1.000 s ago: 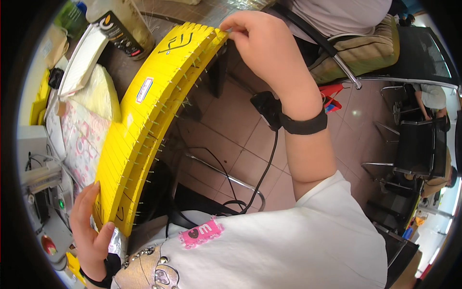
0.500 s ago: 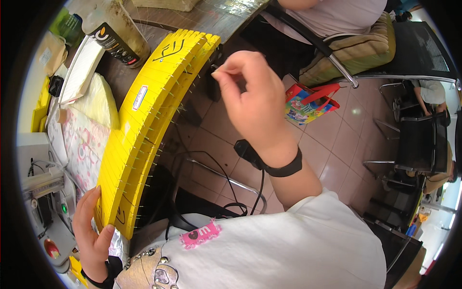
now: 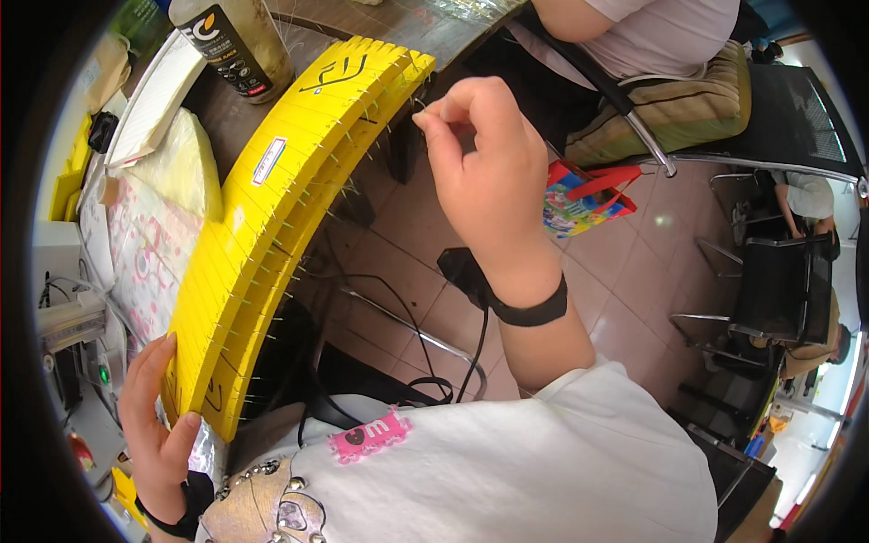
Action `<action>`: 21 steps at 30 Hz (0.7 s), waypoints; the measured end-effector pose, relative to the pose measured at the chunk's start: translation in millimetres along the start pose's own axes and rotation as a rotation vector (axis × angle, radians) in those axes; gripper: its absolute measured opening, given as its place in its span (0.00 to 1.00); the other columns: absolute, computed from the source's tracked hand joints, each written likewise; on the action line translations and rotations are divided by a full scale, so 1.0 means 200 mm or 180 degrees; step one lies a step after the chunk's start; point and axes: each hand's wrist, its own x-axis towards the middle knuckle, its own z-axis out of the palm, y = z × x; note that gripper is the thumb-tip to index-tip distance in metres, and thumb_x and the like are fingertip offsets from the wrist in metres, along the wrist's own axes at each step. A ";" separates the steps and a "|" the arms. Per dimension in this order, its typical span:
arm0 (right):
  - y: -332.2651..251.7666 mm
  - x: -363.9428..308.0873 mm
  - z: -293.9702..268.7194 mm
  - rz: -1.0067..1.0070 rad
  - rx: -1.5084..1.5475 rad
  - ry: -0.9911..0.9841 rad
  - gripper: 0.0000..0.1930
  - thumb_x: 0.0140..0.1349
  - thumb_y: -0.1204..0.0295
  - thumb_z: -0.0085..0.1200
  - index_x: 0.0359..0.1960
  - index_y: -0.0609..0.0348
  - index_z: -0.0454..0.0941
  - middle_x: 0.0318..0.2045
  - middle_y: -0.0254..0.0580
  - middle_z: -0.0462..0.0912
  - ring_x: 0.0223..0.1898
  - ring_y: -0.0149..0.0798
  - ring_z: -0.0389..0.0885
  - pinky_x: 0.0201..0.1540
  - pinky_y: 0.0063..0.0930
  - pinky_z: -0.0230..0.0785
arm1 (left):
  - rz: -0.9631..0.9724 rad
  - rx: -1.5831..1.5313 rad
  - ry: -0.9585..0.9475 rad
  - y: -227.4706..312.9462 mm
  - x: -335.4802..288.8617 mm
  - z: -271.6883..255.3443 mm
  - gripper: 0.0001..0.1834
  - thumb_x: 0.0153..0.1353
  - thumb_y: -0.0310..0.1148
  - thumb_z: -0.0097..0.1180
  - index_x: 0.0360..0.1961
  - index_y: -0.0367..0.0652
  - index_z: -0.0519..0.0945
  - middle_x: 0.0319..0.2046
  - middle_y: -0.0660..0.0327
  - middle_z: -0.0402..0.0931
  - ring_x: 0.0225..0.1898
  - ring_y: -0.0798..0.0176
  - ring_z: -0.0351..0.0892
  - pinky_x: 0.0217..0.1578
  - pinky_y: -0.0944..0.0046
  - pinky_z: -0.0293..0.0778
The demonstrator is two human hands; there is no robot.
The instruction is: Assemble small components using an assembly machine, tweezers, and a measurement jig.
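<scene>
A long yellow board (image 3: 244, 204) runs from near my body to the table's far edge. It looks like two stacked layers with an open gap along the right side, and thin dark lines cross it. Many short fine green strands stick out from its right edges. My left hand (image 3: 154, 421) grips its near end, thumb on the right edge and fingers on the left. Past the board's far right end, raised in the air, my right hand (image 3: 489, 172) is closed in a pinch. Whatever sits between thumb and forefinger is too small to make out.
Left of the board are a brown-stained bottle (image 3: 237, 54), a pale yellow plastic bag (image 3: 181, 172) and a floral cover (image 3: 136, 271). Black cables (image 3: 412, 317) hang over the tiled floor. A colourful bag (image 3: 584, 195) stands near a seated person (image 3: 643, 36) on the right.
My right hand has shifted slightly right and up, still pinched. In the picture the board's far end sits a little higher and its near end further left, with my left hand still on it.
</scene>
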 end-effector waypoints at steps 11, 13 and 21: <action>0.02 0.06 0.06 -0.0349 -0.0066 -0.0109 0.11 0.50 0.80 0.59 0.29 0.58 0.67 0.21 0.42 0.75 0.24 0.43 0.77 0.27 0.30 0.69 | -0.0007 -0.0039 -0.0022 -0.05 0.00 0.02 0.36 0.51 0.55 0.47 0.56 0.41 0.72 0.55 0.48 0.69 0.58 0.49 0.66 0.60 0.53 0.57; 0.01 0.07 0.05 -0.0416 -0.0089 -0.0156 0.11 0.50 0.80 0.59 0.29 0.58 0.67 0.21 0.42 0.75 0.24 0.44 0.77 0.27 0.30 0.68 | -0.0018 -0.0002 -0.0066 -0.05 -0.01 0.01 0.36 0.50 0.54 0.48 0.56 0.41 0.72 0.55 0.47 0.69 0.58 0.49 0.66 0.60 0.53 0.56; 0.01 0.07 0.04 -0.0087 0.0008 -0.0645 0.08 0.52 0.81 0.52 0.31 0.59 0.66 0.23 0.48 0.77 0.29 0.53 0.75 0.30 0.41 0.67 | -0.0036 0.0035 -0.0058 -0.05 -0.02 0.02 0.36 0.49 0.53 0.47 0.56 0.41 0.72 0.56 0.48 0.69 0.59 0.49 0.65 0.61 0.53 0.56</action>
